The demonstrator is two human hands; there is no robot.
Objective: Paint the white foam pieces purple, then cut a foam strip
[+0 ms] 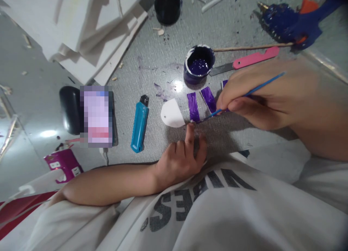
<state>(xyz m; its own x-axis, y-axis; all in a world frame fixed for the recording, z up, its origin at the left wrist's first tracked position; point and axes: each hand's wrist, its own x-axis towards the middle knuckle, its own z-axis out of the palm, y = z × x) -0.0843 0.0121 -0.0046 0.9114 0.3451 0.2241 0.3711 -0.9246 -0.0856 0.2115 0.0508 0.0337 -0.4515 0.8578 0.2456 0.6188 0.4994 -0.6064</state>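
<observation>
My right hand (261,91) pinches a thin blue paintbrush (265,84), its tip slanting down to the lower end of a purple-painted strip (193,105). My left hand (181,158) holds nothing; its index finger stretches out and touches that same lower end, while other fingers are partly bent. Beside it lies a second purple strip (208,99), and a third (225,83) is mostly hidden by my right hand. To the left is a white rounded piece (172,113) with a small hole. Above the strips stands a small pot (192,76) with dark purple paint inside.
A blue box cutter (139,126), a phone (96,117) and a black mouse (71,109) lie left. Behind are white foam sheets (100,30), a black round container (167,6), a pink-handled blade (254,58), a wooden stick (250,47) and a blue glue gun (285,22).
</observation>
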